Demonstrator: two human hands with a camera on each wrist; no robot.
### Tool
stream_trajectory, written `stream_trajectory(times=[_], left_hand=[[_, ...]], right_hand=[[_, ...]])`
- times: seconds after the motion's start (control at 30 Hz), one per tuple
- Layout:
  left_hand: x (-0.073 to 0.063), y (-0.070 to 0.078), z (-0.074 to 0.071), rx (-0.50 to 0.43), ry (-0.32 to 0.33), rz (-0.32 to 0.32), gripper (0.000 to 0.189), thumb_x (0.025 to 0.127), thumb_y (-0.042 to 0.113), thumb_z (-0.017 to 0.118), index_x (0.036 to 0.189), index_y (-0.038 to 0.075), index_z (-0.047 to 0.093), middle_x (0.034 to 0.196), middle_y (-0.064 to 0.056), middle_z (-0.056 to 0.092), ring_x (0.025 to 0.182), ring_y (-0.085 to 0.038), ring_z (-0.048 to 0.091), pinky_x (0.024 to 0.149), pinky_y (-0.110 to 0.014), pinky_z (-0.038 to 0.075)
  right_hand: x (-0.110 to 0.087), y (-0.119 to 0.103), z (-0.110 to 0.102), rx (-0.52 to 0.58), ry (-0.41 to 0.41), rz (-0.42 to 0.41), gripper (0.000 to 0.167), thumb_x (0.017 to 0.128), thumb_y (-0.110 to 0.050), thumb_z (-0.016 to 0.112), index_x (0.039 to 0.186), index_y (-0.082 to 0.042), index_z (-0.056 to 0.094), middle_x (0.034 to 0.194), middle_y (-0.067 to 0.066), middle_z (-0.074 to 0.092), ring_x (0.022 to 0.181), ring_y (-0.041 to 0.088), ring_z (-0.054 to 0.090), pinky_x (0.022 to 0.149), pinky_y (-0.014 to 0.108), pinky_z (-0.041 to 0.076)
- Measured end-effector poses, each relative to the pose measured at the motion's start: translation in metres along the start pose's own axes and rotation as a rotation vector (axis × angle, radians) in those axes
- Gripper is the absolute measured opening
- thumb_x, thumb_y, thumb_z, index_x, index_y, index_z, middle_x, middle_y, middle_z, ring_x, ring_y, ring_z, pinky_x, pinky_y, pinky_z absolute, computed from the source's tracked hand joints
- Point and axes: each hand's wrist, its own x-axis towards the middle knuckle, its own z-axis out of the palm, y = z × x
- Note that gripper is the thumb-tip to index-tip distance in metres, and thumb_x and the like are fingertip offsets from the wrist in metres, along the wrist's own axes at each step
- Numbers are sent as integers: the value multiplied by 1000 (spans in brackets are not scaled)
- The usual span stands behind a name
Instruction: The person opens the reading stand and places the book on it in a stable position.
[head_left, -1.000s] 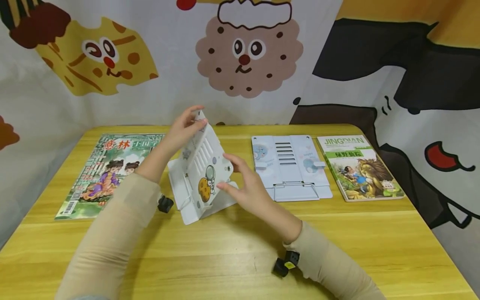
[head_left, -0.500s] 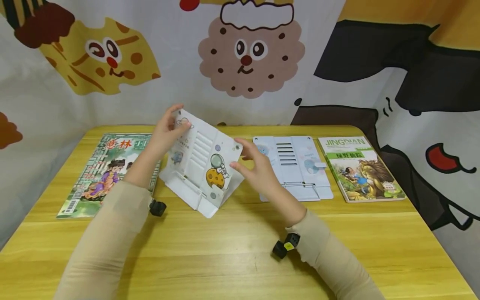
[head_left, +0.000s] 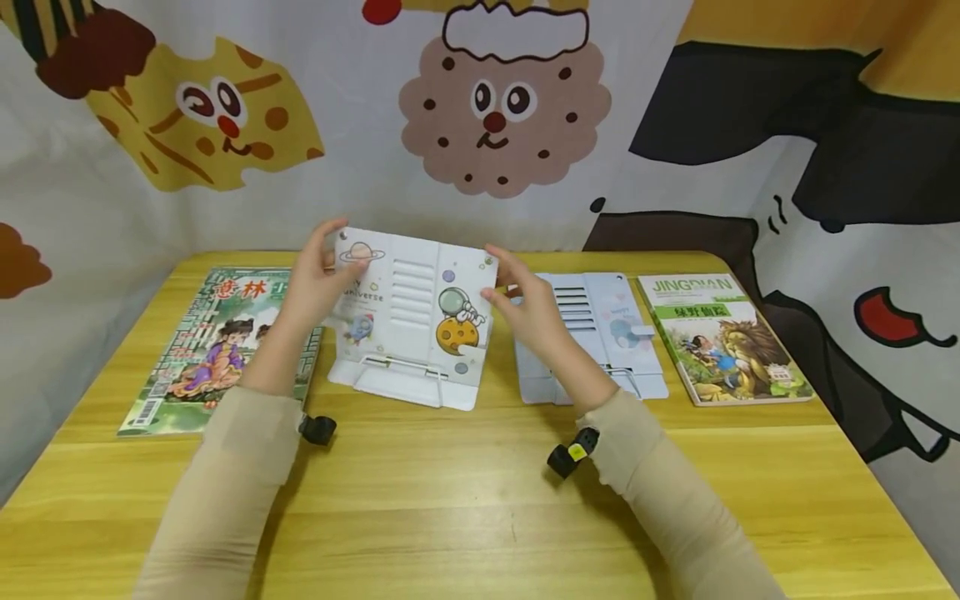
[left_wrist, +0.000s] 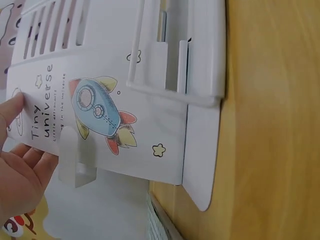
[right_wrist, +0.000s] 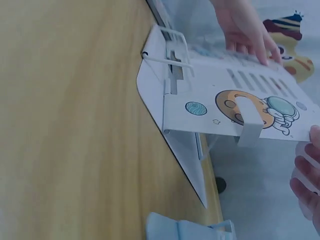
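A white book stand point(head_left: 408, 337) printed with a planet, a rocket and an astronaut stands upright on its base, facing me. Slots run down its middle, and a wire holder lies along its front. My left hand point(head_left: 309, 279) pinches the upper left corner, thumb on the printed face and fingers behind. At the upper right corner my right hand point(head_left: 531, 307) grips the edge with thumb in front. A small white clip point(left_wrist: 75, 160) sticks out from the stand's left edge in the left wrist view; another clip point(right_wrist: 249, 120) is on its other edge in the right wrist view.
A second, pale blue book stand point(head_left: 626, 367) lies folded flat to the right, partly behind my right hand. Beyond it lies a book with a lion cover point(head_left: 723, 342). A green magazine point(head_left: 210, 350) lies to the left on the wooden table point(head_left: 450, 500). A cartoon curtain point(head_left: 345, 125) hangs behind.
The book stand has turned from a sideways angle to face me, and its base has come round with it. My left hand has moved left and my right hand right, both keeping hold.
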Motion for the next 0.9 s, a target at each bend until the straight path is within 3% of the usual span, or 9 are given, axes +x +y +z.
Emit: stream_trajectory(times=[0.3,0.7,0.9], left_hand=[[-10,-1,4,-50,88,-34,65,90,19,69,145,29,36,96,-15,66,65,-12,65,55,-29,55],[-16,-2,5,-143,164,-31,64,87,8,70,142,18,41,89,-2,68,65,-9,66,54,-28,55],[-15,-3,6,-188,174,-54,63,86,6,70,141,23,43,92,-3,69,66,-10,67,55,-28,56]], right_hand=[[18,12,-4,-24,-68,79,60,91,-11,65,145,-24,41,97,6,65,90,17,60,73,32,52],[34,20,1,-23,-88,100,57,93,-10,63,145,-21,42,88,4,62,85,17,58,70,30,51],[34,21,1,-15,-83,95,57,93,-10,63,145,-22,42,86,3,61,84,17,59,69,30,52]])
